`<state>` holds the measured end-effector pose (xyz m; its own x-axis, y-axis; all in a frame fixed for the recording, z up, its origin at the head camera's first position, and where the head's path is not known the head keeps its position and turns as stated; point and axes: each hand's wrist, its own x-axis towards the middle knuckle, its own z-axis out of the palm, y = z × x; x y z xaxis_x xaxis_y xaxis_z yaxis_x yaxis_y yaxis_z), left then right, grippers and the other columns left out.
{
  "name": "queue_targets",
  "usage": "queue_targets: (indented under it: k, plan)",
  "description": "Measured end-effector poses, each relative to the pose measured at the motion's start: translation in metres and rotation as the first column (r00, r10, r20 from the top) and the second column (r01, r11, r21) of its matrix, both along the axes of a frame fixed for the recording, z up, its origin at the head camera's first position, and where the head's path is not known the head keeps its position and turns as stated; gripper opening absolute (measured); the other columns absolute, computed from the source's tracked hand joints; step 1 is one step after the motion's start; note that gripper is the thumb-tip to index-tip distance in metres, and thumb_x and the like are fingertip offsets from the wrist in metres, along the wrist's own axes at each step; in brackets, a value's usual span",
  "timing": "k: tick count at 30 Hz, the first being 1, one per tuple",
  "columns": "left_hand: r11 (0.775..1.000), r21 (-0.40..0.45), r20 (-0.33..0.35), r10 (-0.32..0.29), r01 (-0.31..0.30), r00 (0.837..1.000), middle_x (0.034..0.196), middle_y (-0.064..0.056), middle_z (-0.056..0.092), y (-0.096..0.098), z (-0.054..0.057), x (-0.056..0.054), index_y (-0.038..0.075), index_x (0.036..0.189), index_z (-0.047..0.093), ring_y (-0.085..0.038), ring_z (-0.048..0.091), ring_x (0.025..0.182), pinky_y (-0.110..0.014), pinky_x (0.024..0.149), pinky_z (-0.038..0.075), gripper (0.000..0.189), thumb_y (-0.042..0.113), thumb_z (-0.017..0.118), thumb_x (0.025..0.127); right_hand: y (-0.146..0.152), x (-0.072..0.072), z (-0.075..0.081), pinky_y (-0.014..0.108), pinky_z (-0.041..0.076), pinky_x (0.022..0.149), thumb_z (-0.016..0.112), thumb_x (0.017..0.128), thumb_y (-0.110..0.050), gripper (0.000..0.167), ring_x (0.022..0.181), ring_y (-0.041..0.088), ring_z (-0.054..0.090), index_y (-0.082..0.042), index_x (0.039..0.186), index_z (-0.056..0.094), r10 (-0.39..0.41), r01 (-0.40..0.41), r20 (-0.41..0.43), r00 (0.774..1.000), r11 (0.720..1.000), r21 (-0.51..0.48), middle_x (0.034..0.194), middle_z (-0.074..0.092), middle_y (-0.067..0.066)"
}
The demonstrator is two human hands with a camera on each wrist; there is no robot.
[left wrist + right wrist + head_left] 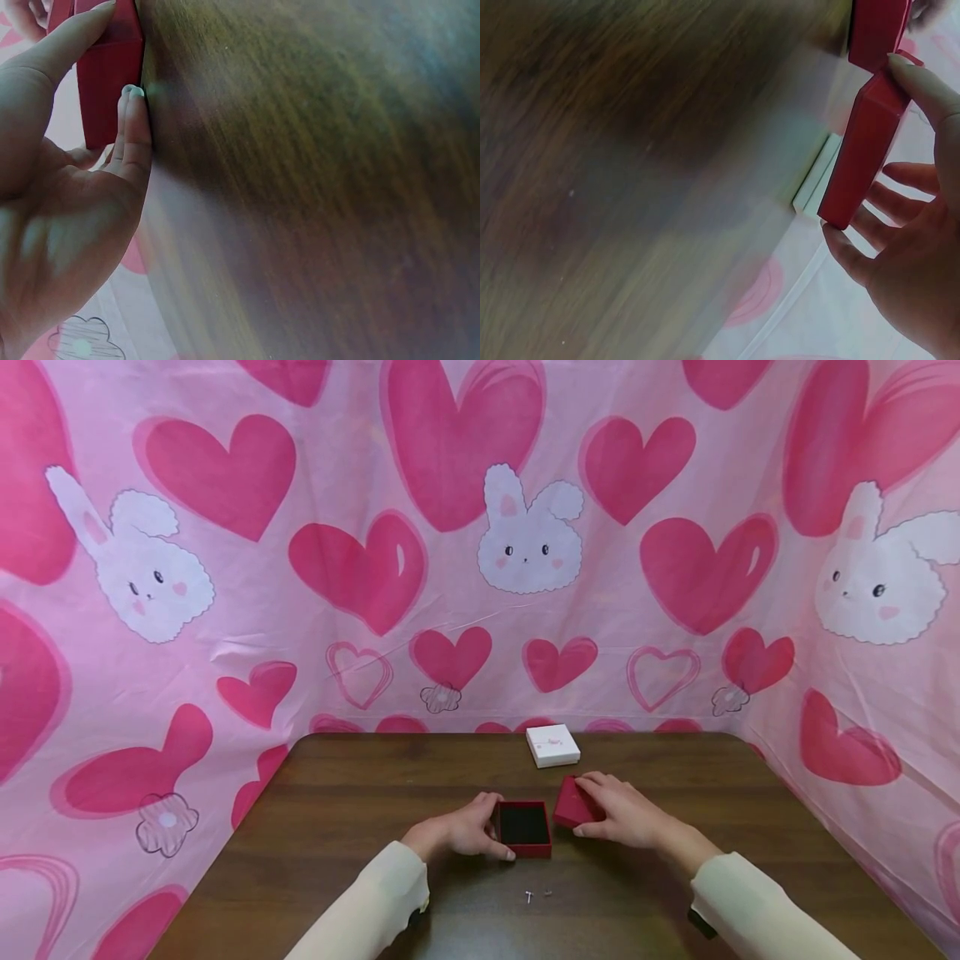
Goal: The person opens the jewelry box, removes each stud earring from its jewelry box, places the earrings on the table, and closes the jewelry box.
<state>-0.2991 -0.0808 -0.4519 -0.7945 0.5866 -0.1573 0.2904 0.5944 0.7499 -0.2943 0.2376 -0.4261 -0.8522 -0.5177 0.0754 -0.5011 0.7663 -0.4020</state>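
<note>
A square red box base (524, 829) with a black padded inside sits on the table. My left hand (468, 827) grips it from its left side, thumb near the front corner and fingers around the back; the left wrist view shows the thumb and fingertips on its red walls (111, 90). My right hand (618, 810) holds the red box lid (576, 803), tilted, just right of the base. In the right wrist view the lid (866, 146) is pinched between thumb and fingers. Two tiny silvery pieces, perhaps earrings (528, 897), lie on the table in front of the base.
A closed white box (552, 747) with pink print stands near the table's back edge, behind the lid. The brown wooden table (360, 793) meets a pink cloth backdrop (465, 610) with hearts and rabbits at the back and sides.
</note>
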Motion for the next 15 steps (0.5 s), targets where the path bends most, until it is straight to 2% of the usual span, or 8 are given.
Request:
queue_targets:
  k: [15]
  plan:
    - [1.000,-0.002,-0.032,-0.020,0.020,0.999,0.113,-0.003,0.045,0.001,-0.002,-0.002,0.014,0.124,0.048,-0.017,0.050,0.098,-0.032,0.085,0.045,0.060,0.027,0.088,0.081,-0.012,0.006,0.001,0.060,0.042,0.101,0.082,0.082,-0.046,0.084,0.126,0.033,0.049,-0.004,0.148,0.050,0.036,-0.036,0.024,0.999,0.999,-0.006,0.147,0.049,0.015]
